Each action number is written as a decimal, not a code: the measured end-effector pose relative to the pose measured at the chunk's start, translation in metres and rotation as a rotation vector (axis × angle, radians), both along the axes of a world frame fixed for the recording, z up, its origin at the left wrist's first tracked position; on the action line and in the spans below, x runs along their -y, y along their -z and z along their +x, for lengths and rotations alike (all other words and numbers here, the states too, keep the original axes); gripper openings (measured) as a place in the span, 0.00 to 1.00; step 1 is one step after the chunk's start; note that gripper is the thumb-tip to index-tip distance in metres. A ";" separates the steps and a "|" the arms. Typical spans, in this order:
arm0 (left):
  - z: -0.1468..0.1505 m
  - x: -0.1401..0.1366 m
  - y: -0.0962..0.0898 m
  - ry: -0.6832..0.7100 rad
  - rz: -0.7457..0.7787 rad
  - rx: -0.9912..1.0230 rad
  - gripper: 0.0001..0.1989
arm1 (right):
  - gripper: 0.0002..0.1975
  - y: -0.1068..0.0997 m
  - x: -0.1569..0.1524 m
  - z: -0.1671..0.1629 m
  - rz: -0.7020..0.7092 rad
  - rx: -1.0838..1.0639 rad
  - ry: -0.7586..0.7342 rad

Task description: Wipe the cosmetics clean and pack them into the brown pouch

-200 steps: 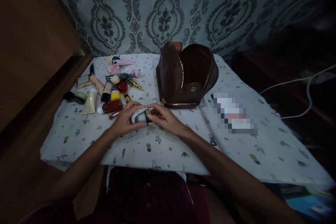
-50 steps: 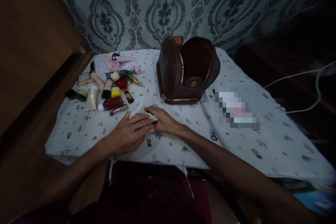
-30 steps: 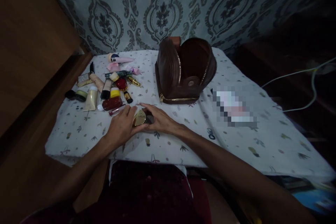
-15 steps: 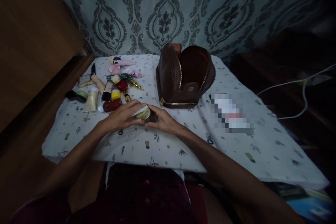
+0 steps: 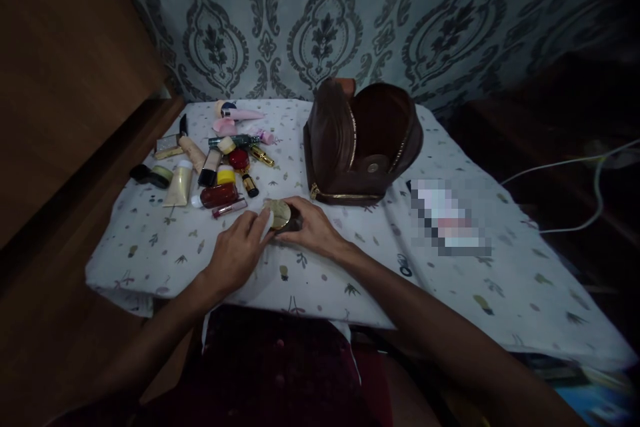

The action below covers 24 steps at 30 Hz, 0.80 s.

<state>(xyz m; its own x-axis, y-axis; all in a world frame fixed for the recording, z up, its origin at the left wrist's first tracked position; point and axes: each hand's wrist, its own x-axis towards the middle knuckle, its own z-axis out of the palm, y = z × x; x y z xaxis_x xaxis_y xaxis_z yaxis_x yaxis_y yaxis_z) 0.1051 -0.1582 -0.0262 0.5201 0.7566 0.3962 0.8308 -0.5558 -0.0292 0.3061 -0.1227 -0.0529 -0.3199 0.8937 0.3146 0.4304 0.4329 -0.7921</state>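
Low over the near middle of the table, my right hand (image 5: 315,230) is wrapped round a small round jar (image 5: 281,213) with a gold top and dark side. My left hand (image 5: 240,247) meets it from the left, fingers bent and pressed to a small white piece (image 5: 270,219), like a wipe, against the gold top. Most of that piece is hidden by the fingers. Left of the hands lie a lip gloss tube (image 5: 230,207), a dark red bottle (image 5: 219,195) and a cream-coloured squeeze tube (image 5: 179,185).
A brown cosmetic bag (image 5: 345,160) stands unzipped behind my hands. Several cosmetics, among them a yellow-lidded jar (image 5: 226,175) and a green tube (image 5: 233,141), lie at the left. A blurred-out phone-like object (image 5: 445,213) lies right. A patterned cloth (image 5: 320,287) covers the table.
My left hand has drawn back and down, its fingers more bent, and the white piece has shifted to the jar's left edge. The lip gloss tube now shows. The view has shifted slightly.
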 end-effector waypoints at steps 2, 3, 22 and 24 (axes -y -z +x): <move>0.002 0.005 0.001 -0.029 0.047 -0.059 0.17 | 0.27 -0.001 0.001 -0.002 0.003 0.017 0.022; 0.002 0.007 0.002 -0.031 0.071 -0.078 0.17 | 0.26 -0.002 0.002 -0.002 0.003 0.026 0.031; 0.005 0.022 0.005 0.322 0.009 -0.239 0.22 | 0.39 0.000 0.005 0.006 0.071 0.132 -0.140; -0.003 0.019 0.008 0.348 -0.053 -0.194 0.21 | 0.42 -0.003 0.005 0.010 0.048 0.131 -0.196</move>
<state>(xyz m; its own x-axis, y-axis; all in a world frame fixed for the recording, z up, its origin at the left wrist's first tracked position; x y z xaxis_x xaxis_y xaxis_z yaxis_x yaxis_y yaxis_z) 0.1021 -0.1768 -0.0341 0.8102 0.5389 0.2304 0.5746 -0.8080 -0.1306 0.3164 -0.1275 -0.0502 -0.5268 0.7954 0.2999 0.4320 0.5543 -0.7114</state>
